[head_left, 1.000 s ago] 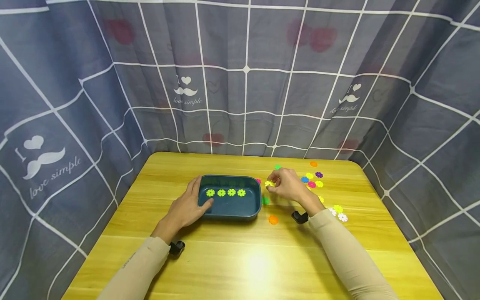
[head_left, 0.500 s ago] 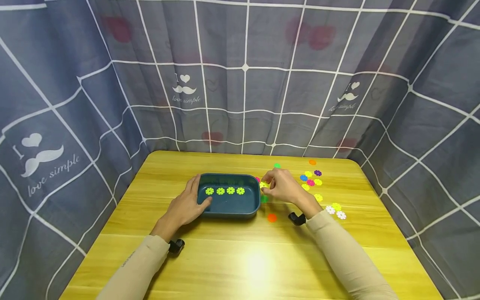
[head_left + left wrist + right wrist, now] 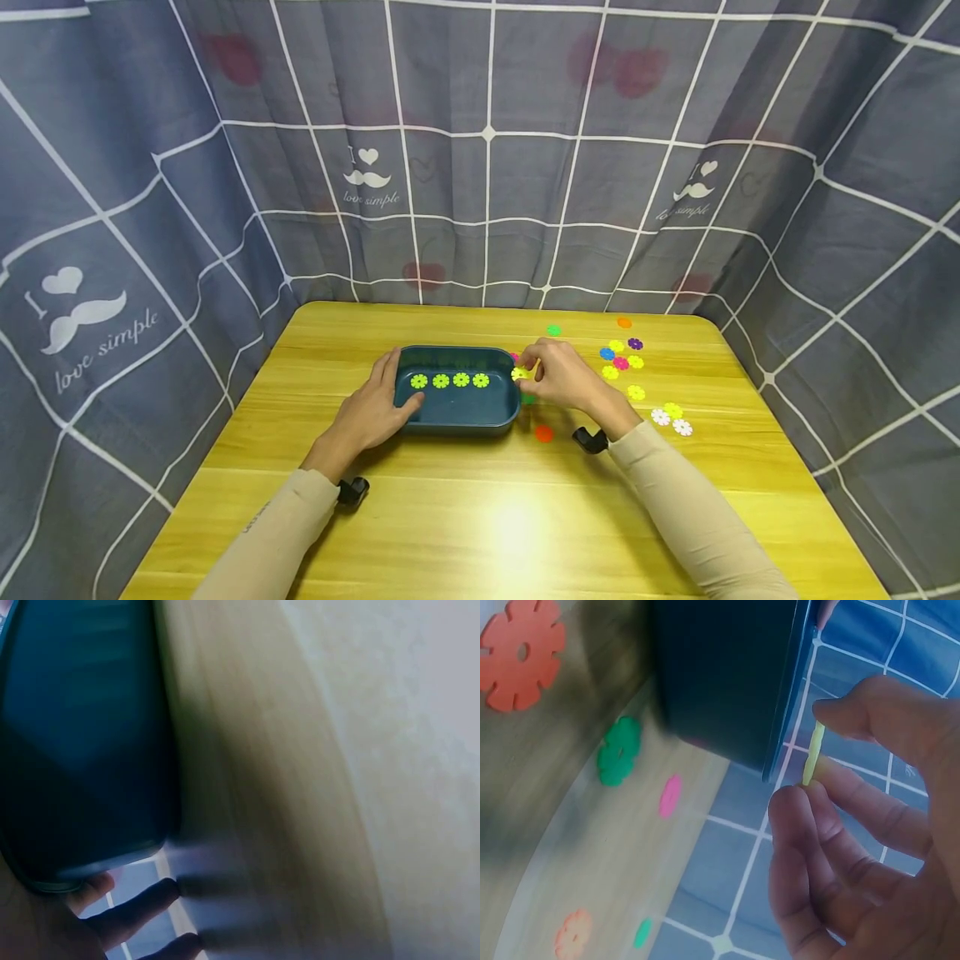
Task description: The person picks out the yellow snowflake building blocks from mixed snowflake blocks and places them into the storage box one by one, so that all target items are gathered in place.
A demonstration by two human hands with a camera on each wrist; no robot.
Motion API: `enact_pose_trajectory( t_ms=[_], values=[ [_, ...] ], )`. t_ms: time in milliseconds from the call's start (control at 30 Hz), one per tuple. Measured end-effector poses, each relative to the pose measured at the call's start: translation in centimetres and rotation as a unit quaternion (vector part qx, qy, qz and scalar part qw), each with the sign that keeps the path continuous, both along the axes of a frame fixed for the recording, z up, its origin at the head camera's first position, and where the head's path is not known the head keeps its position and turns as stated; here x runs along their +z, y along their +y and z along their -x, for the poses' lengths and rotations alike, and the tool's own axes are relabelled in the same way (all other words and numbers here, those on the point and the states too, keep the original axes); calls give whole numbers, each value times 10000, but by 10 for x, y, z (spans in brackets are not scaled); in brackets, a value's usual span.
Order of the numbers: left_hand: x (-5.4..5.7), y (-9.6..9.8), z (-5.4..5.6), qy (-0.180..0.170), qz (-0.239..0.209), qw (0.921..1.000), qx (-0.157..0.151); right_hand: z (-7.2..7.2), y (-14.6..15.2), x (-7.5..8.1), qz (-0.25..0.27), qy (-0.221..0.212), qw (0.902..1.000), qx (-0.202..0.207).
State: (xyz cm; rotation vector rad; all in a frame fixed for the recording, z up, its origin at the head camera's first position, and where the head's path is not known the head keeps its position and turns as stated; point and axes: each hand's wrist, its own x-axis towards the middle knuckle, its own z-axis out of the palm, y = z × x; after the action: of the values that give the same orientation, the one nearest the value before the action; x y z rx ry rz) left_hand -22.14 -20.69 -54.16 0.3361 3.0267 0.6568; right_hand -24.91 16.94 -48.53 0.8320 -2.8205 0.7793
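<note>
A dark blue rectangular tray (image 3: pixel 461 417) stands on the wooden table with several yellow flower-shaped plastic discs (image 3: pixel 461 380) in a row inside it. My left hand (image 3: pixel 367 417) rests against the tray's left end, fingers fairly straight along the outside and thumb over the near rim; in the left wrist view the fingers (image 3: pixel 135 911) spread past the tray's end. At the tray's right end, my right hand (image 3: pixel 566 377) pinches a yellow flower-shaped disc (image 3: pixel 813 754) edgewise between thumb and fingertips, apart from the tray in the right wrist view.
Loose discs lie right of the tray: an orange disc (image 3: pixel 543 433) in front, a green disc (image 3: pixel 619 751) and a pink disc (image 3: pixel 670 796) close by the tray. Farther right is a mixed cluster with a blue disc (image 3: pixel 607 354) and white discs (image 3: pixel 682 427). A grid-patterned curtain (image 3: pixel 450 183) surrounds the table.
My right hand has moved left, bringing the pinched yellow disc up to the tray's right rim. The left hand and the row of discs keep their places.
</note>
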Motion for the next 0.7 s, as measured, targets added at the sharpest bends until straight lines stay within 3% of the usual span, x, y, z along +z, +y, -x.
enact_pose_trajectory(
  t_ms=[700],
  values=[
    [-1,-1,1,-16,-30,10000,21,3,-14,4,-340,87,9993,148]
  ],
)
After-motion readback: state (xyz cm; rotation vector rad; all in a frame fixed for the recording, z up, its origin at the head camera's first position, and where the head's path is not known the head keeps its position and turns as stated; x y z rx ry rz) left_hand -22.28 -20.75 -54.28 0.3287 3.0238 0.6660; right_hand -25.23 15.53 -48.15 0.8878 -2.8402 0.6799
